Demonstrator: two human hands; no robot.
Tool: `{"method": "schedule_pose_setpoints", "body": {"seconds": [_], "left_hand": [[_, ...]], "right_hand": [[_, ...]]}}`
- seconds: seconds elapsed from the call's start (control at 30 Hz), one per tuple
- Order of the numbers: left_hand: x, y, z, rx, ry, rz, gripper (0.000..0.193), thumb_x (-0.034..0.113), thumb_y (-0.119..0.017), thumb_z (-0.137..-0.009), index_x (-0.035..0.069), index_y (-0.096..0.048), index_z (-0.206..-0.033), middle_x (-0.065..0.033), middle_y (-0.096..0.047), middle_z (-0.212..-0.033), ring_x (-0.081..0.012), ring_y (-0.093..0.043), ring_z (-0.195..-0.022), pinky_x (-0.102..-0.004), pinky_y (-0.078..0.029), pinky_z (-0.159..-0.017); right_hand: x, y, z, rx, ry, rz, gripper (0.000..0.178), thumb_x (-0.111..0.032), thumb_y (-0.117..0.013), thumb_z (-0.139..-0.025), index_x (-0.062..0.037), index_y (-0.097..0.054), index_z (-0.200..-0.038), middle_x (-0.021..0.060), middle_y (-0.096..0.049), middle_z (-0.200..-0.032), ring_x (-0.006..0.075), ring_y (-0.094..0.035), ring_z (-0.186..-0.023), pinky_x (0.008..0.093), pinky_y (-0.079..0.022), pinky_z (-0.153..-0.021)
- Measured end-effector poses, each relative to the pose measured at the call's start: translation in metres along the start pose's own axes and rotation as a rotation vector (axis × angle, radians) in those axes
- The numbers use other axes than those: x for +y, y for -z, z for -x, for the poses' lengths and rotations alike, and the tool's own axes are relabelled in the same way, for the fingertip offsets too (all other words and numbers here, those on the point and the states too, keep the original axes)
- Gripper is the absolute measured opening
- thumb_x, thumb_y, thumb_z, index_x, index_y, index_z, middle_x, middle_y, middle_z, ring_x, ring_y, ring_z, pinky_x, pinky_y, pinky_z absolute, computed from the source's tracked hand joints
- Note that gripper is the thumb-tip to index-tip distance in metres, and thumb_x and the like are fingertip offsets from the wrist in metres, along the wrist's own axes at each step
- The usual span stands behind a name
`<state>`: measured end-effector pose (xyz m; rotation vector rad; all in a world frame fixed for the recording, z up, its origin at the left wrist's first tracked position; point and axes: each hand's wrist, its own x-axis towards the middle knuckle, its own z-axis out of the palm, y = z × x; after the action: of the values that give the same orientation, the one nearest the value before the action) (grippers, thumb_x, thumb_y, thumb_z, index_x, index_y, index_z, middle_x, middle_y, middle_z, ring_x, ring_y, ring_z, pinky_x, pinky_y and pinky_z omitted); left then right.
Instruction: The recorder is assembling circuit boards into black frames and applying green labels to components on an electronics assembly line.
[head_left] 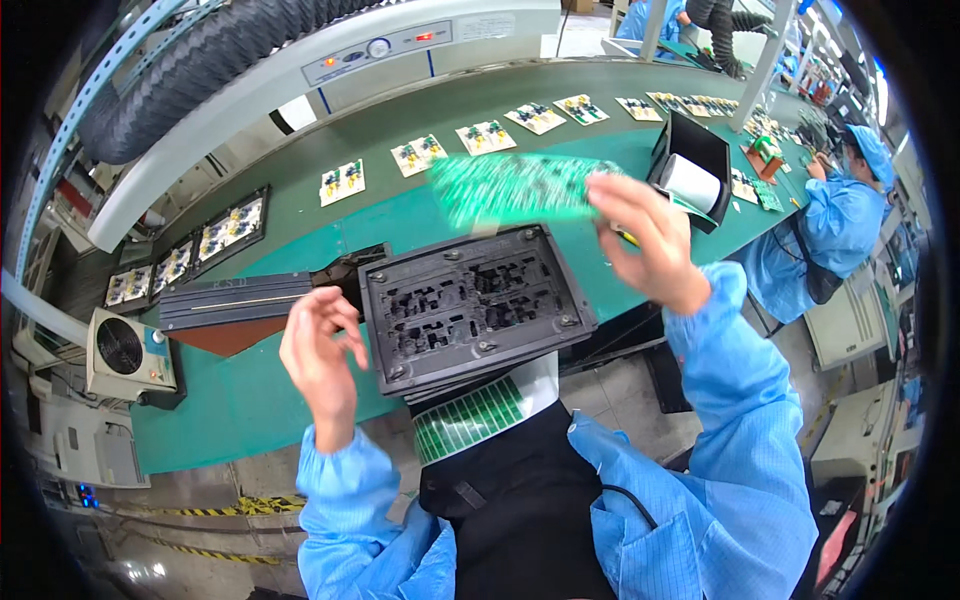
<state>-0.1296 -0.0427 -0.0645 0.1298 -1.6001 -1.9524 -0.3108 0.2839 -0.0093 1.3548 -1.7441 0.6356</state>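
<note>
Pinched by its right end in my right hand (650, 235) is a green circuit board (520, 188), smeared by motion. It hangs in the air beyond a black fixture tray (460, 325) with many cut-out pockets and small round fasteners along its frame. Nothing lies in the tray's pockets that I can make out. Beside the tray's left edge, my left hand (325, 340) is raised with loosely curled fingers apart, holding nothing. Below the tray's near edge, over my lap, a sheet of small green panels (470, 418) shows.
Populated boards (485, 137) stand in a row along the far conveyor. Dark trays with boards (232, 228) are at left, near a small fan unit (128, 345) and a long grey box (235, 300). A black bin with a white roll (690, 180) stands right; a co-worker (835, 220) sits beyond.
</note>
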Motion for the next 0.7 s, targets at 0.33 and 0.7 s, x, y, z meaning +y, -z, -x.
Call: {"method": "schedule_pose_setpoints", "body": {"seconds": [0.33,0.7], "left_hand": [[0.034,-0.046,0.103,0.047,0.556,0.689,0.060,0.053,-0.040,-0.104,0.002,-0.060,-0.127,-0.0161,-0.067,-0.122,-0.0271,-0.069,-0.106,-0.0406,-0.055,-0.094],[0.012,-0.036,0.146,-0.029,0.779,1.009,0.065,0.055,-0.041,-0.103,-0.002,-0.064,-0.122,-0.0178,-0.071,-0.115,-0.0282,-0.070,-0.101,-0.0404,-0.056,-0.091]], "right_hand": [[-0.105,0.027,0.011,-0.230,0.237,-0.193,0.021,-0.009,-0.068,-0.085,-0.0015,-0.069,-0.105,0.0190,-0.070,-0.113,0.0358,-0.069,-0.104,0.0478,-0.057,-0.091],[0.152,0.022,0.179,-0.868,-0.340,0.126,0.074,-0.012,-0.062,-0.088,-0.0037,-0.028,-0.153,0.0241,-0.046,-0.144,0.0409,-0.043,-0.136,0.0432,-0.036,-0.112]]}}
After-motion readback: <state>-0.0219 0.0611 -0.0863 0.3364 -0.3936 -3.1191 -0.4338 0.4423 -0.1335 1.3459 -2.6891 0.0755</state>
